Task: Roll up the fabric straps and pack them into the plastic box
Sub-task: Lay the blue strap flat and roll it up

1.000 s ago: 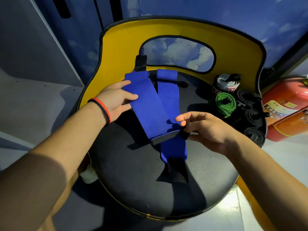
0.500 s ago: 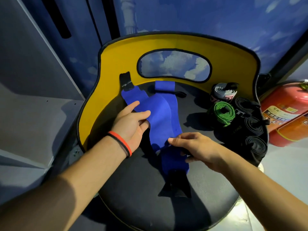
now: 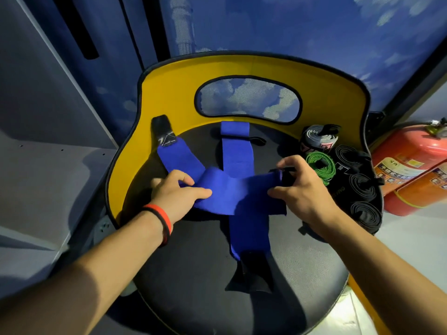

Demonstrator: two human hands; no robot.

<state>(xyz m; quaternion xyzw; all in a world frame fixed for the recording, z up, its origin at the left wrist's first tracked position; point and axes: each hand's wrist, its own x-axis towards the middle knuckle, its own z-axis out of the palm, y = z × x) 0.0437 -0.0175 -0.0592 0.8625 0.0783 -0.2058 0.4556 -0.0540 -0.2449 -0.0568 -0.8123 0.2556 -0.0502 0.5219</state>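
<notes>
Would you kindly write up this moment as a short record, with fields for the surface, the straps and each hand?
Surface: black chair seat, yellow backrest
Unrolled straps: two; the upper blue strap lies across the lower blue strap
Left hand: grips the upper blue strap near its bend
Right hand: pinches that strap's black end
Rolled straps: green roll, grey roll, three black rolls, at the seat's right edge
Plastic box: not in view
Beside chair: red fire extinguisher
</notes>
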